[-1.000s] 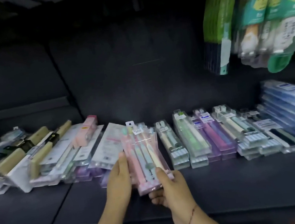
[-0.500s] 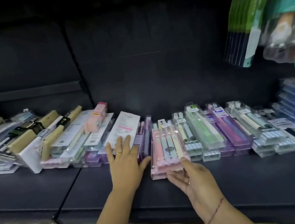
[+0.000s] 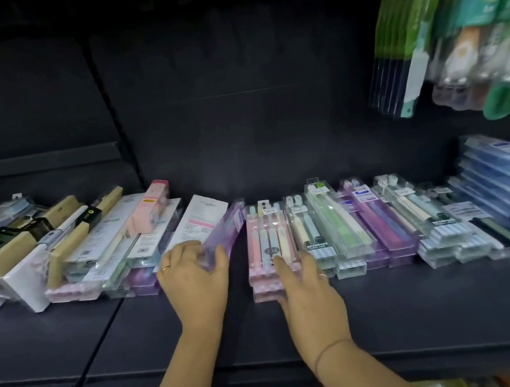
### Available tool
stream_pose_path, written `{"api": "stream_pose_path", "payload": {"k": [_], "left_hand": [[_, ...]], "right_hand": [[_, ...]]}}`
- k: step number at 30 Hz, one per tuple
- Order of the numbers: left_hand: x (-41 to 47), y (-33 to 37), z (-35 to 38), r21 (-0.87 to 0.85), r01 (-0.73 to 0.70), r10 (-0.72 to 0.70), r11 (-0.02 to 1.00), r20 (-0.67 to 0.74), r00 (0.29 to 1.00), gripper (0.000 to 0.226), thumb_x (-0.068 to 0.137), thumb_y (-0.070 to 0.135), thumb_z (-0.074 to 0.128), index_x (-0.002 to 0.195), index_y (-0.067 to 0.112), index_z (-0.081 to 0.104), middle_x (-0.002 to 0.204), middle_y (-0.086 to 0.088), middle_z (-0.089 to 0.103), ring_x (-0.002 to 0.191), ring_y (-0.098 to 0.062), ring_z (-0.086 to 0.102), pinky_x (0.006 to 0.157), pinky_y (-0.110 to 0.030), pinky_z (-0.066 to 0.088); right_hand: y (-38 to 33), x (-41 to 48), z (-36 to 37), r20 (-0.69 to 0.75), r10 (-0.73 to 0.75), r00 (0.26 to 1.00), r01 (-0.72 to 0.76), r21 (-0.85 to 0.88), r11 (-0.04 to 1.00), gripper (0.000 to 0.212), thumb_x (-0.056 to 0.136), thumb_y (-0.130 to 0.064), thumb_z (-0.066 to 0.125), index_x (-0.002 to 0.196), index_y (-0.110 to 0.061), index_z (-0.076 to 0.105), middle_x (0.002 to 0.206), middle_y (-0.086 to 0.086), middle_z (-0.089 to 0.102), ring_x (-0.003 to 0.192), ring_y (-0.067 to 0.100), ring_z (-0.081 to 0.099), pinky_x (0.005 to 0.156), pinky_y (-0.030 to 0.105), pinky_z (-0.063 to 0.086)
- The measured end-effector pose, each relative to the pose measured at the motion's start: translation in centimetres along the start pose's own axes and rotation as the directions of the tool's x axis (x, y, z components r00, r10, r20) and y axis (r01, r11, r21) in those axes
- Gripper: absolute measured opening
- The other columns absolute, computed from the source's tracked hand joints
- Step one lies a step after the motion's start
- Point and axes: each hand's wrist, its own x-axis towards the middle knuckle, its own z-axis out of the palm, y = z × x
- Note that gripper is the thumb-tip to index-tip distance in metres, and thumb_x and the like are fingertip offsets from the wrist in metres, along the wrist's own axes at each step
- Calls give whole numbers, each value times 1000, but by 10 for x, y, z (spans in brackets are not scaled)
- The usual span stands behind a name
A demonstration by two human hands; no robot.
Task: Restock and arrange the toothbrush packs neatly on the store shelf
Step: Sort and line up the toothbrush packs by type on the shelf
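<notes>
Left hand: we curl our left hand (image 3: 193, 274) round the near end of the purple pack (image 3: 224, 230) and hold it tipped on edge, likely to keep the slot open.
Right hand: our right hand (image 3: 310, 290) lays fairly straight fingers on the pink pack (image 3: 268, 240), pressing rather than clasping, probably to square it.
Pink pack: it tops a small stack on the shelf (image 3: 394, 305), just beside the green packs (image 3: 308, 235).

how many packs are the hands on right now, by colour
purple pack: 1, tilted, gripped by the left hand
pink pack: 1, top of its stack, under the right hand
total: 2
</notes>
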Motion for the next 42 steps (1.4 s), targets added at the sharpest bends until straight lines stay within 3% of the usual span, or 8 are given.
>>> {"api": "stream_pose_path", "payload": {"k": [10, 18, 22, 25, 30, 34, 39, 42], "left_hand": [[8, 37, -43, -709, 516, -635, 480, 125, 762, 21, 91, 27, 66, 79, 10, 62, 72, -1, 63, 67, -11, 58, 70, -23, 47], [-53, 115, -18, -653, 727, -266, 209, 678, 685, 14, 90, 12, 64, 81, 3, 69, 74, -12, 72, 66, -19, 67, 66, -28, 55], [-86, 129, 0, -559, 612, -84, 560, 696, 713, 28, 82, 44, 73, 93, 19, 69, 92, 0, 72, 85, -11, 66, 83, -32, 51], [-85, 133, 19, -392, 37, 207, 919, 561, 802, 53, 88, 64, 47, 130, 31, 48, 134, 15, 45, 124, 2, 40, 107, -23, 32], [-63, 130, 65, -115, -487, 462, 866, 558, 689, 68, 94, 55, 24, 153, 21, 28, 160, 1, 24, 149, -21, 18, 122, -45, 14], [-48, 118, 65, -137, -478, 449, 868, 631, 633, 60, 101, 43, 45, 154, 25, 24, 162, 4, 18, 150, -17, 18, 121, -34, 4], [-44, 109, 57, -197, -398, 427, 896, 626, 652, 62, 98, 43, 52, 153, 24, 28, 162, 6, 20, 146, -12, 26, 120, -30, 15], [-43, 111, 57, -232, -340, 409, 911, 602, 686, 64, 95, 42, 59, 150, 22, 35, 159, 6, 26, 145, -13, 29, 119, -29, 20]], "right_hand": [[4, 7, -19, -57, -93, 994, 107, 370, 923, 40, 89, -16, 67, 127, -22, 58, 126, -10, 48, 84, 8, 60, 77, 19, 53], [14, 4, -86, 271, 195, 943, -301, 942, 147, 39, 96, -24, 56, 129, -38, 43, 95, 0, 75, 90, 11, 71, 87, 32, 56], [63, 3, -108, 236, 332, 913, -308, 934, 181, 28, 93, -7, 59, 114, -24, 54, 77, -1, 75, 63, 10, 68, 61, 28, 54], [109, 16, -113, 174, 465, 868, -336, 895, 293, 22, 94, -10, 60, 116, -14, 57, 87, 5, 69, 62, 16, 61, 42, 20, 46], [136, 43, -103, 151, 437, 887, -368, 802, 471, 25, 94, -13, 62, 118, -8, 61, 87, 5, 64, 57, 19, 57, 48, 27, 51], [131, 52, -100, 101, 409, 907, -351, 719, 600, 24, 93, -18, 64, 116, -13, 63, 88, -1, 59, 47, 15, 57, 48, 23, 52], [123, 45, -100, 156, 212, 965, -260, 437, 861, 61, 80, -34, 77, 136, -31, 53, 134, -1, 44, 117, 19, 54, 105, 34, 43], [121, 42, -101, 156, 149, 976, -194, 331, 923, 59, 85, -25, 74, 139, -29, 50, 132, -2, 41, 116, 11, 46, 98, 17, 32]]}}
